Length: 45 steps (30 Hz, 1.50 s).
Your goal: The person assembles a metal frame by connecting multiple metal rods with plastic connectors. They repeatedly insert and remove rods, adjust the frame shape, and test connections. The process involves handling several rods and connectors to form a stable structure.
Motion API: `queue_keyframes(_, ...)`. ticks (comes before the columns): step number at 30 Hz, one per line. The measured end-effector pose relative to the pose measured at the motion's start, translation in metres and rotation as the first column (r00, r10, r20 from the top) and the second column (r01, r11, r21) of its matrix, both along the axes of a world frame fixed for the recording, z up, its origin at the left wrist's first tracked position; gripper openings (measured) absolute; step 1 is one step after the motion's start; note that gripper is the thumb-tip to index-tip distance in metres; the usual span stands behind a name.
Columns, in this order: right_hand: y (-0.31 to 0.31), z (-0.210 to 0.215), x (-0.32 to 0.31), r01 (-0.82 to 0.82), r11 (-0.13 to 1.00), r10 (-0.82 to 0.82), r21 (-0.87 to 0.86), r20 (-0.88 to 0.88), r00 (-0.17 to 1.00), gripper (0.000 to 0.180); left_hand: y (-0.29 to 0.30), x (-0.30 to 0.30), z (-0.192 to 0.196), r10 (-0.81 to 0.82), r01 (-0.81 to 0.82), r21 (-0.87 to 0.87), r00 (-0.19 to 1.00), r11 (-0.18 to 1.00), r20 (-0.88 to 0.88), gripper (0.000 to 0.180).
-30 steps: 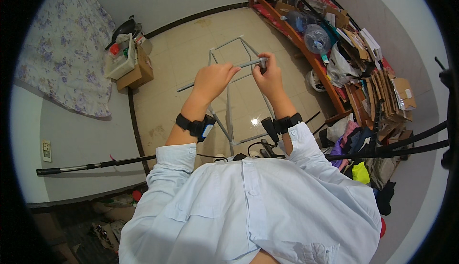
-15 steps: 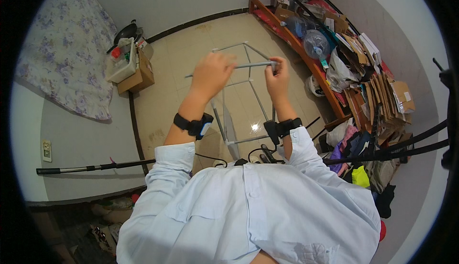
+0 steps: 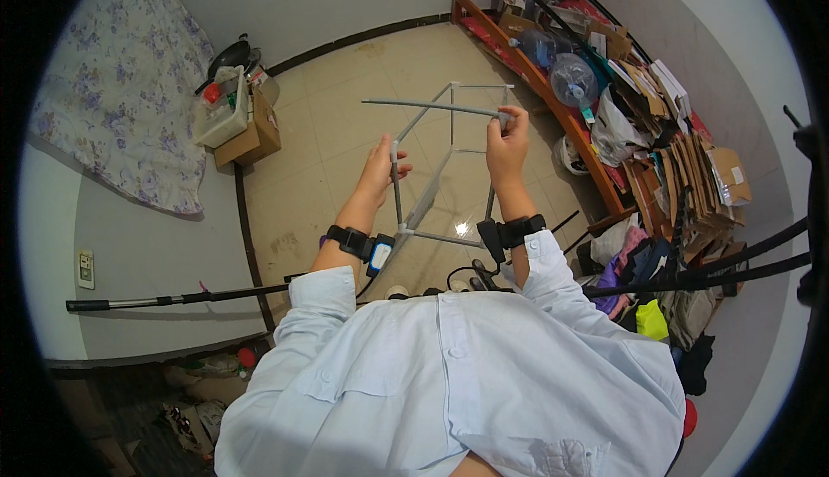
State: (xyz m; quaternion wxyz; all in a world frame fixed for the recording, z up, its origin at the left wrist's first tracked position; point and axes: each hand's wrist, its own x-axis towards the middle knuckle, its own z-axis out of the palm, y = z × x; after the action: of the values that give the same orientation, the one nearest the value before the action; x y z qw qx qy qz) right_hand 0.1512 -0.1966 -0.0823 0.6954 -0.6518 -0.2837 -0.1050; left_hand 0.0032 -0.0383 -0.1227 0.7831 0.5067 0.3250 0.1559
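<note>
The grey tube (image 3: 432, 106) lies nearly level across the far part of a hollow frame (image 3: 397, 185), its left end free and reaching past the frame's far-left bar in this view. The right-hand grip (image 3: 508, 142) is closed on the tube's right end, thumb and fingers pinching it; they hide most of that joint, so whether it is seated cannot be told. The left-hand grip (image 3: 376, 173) is half curled at the near-left upright, just below its corner; whether it is wrapped round the bar or only beside it, I cannot tell. To do this well, I would steady the upright by that corner with the left hand and keep the tube in line with its socket — held by one end, it probably tips easily and could twist a loose joint. Outward from there, the tiled floor (image 3: 345, 88) gives more turning room to the left and far side, up to the cardboard box (image 3: 263, 134). The right is tighter: the wooden bed (image 3: 561, 114) edge runs close past the right hand, with a clear bottle (image 3: 572, 80) and stacked cardboard (image 3: 678, 188) on it — so better to swing the long end leftward. Near left, a pole (image 3: 194, 297) juts out at the person's side.
</note>
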Motion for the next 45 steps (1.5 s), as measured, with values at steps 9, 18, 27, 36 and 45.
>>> queue_keyframes(9, -0.025, -0.020, 0.022, 0.088, 0.996, -0.085, 0.016, -0.137, 0.987, 0.022, -0.007, 0.022, 0.006, 0.022, -0.089, 0.421, 0.987, 0.903, 0.162, 0.021)
queue_keyframes(18, -0.055, 0.019, 0.001, 0.082, 0.395, -0.125, -0.915, 0.035, 0.992, 0.047, 0.002, 0.023, 0.030, 0.180, -0.044, 0.825, 0.981, 0.563, -0.071, 0.026)
queue_keyframes(27, 0.067, 0.015, -0.026, -0.306, 0.879, 0.395, -0.366, 0.200, 0.896, 0.028, -0.008, 0.028, 0.032, -0.068, -0.031, 0.810, 0.994, 0.585, 0.087, 0.024)
queue_keyframes(36, 0.081, -0.023, -0.009, -0.473, 0.819, 0.439, -0.325, -0.177, 0.881, 0.040, -0.009, 0.026, 0.024, -0.160, 0.054, 0.672, 0.982, 0.739, 0.097, 0.024)
queue_keyframes(45, 0.071, -0.021, -0.002, -0.464, 0.857, 0.413, -0.224, -0.239, 0.879, 0.040, -0.025, 0.036, 0.017, -0.187, 0.085, 0.703, 0.980, 0.706, 0.069, 0.022)
